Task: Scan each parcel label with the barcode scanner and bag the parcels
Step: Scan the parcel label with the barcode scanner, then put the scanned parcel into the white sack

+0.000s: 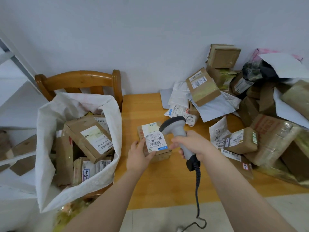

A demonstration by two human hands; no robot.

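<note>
A small brown parcel [164, 154] with a white barcode label [154, 138] lies on the wooden table [167, 181], label up. My left hand [139, 156] holds its near left corner, thumb on the label's edge. My right hand [194, 145] grips the handle of a grey barcode scanner [173, 125], whose head hangs just right of the label and points down toward it. The scanner's dark cable [198, 190] runs down off the table's front edge. A white sack [50, 118] stands open at the left with several scanned-looking boxes inside.
A heap of brown boxes and white mailers [250, 114] covers the table's right side up to the wall. A wooden chair [80, 81] stands behind the sack. White shelving [15, 77] with more boxes fills the far left.
</note>
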